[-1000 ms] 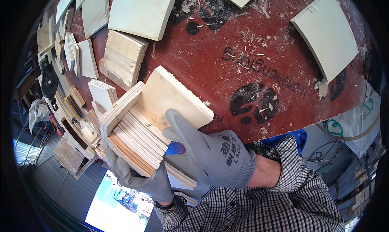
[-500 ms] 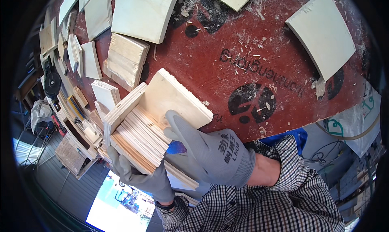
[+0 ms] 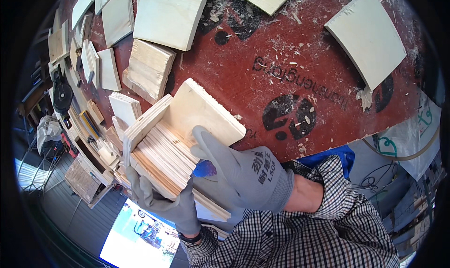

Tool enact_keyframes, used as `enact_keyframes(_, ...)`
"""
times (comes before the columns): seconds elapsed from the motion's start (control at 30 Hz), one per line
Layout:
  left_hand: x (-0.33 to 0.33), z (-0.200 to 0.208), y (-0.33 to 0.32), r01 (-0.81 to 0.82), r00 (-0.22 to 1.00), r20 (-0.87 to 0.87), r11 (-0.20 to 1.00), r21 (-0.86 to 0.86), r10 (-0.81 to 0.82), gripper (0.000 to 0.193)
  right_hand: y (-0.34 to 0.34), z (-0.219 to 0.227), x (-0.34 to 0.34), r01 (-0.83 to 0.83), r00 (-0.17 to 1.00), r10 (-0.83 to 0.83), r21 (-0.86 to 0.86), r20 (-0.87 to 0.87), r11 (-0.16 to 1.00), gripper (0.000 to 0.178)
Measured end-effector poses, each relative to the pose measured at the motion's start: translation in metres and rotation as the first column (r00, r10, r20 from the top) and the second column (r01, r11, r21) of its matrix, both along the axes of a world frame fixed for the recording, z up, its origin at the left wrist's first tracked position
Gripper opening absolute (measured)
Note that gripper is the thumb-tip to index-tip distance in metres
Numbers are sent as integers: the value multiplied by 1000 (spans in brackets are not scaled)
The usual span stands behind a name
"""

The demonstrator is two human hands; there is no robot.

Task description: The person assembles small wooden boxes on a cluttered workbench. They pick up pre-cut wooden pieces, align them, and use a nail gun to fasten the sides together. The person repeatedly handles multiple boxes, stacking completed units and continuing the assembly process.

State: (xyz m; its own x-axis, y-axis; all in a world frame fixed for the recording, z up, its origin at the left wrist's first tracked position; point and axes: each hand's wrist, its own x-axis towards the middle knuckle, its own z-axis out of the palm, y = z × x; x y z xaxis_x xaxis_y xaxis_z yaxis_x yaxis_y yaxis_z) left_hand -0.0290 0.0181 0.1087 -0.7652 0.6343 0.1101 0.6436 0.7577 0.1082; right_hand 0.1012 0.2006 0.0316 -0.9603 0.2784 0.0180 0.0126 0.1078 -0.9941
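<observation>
I watched the person's left hand (image 3: 165,204), gloved in grey, cup the near edge of a stack of thin wooden pieces (image 3: 161,155), while the gloved right hand (image 3: 248,180) was at its right end, before a pale panel (image 3: 208,109). Shavings and pale boards (image 3: 368,40) lay across the red desk (image 3: 225,71), and nearby a lit screen (image 3: 124,237) glowed

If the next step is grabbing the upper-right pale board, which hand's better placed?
Probably the right hand: it's nearer that board. The left hand is farther away, cupping the wood strips from below.
</observation>
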Motion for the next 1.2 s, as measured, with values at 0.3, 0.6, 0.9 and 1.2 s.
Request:
enact_keyframes(0.3, 3, 4, -5, -16, 999, 42, 1000, 1, 16, 89, -17, -14, 4, 39, 997, -33, 83, -74, 996, 76)
enact_keyframes(0.6, 2, 4, 2, -23, 999, 40, 1000, -9, 23, 88, 0, -7, -3, -11, 990, 48, 271, -130, 962, 61)
enact_keyframes(0.9, -1, 6, 12, 50, 998, 45, 999, 10, -51, 85, 17, 12, -11, -99, 992, 98, 15, 74, 995, 41)
enact_keyframes(1.2, 3, 0, 6, 97, 995, 7, 995, 30, -97, 89, 23, 17, -10, -60, 997, 50, 183, 58, 981, 50)
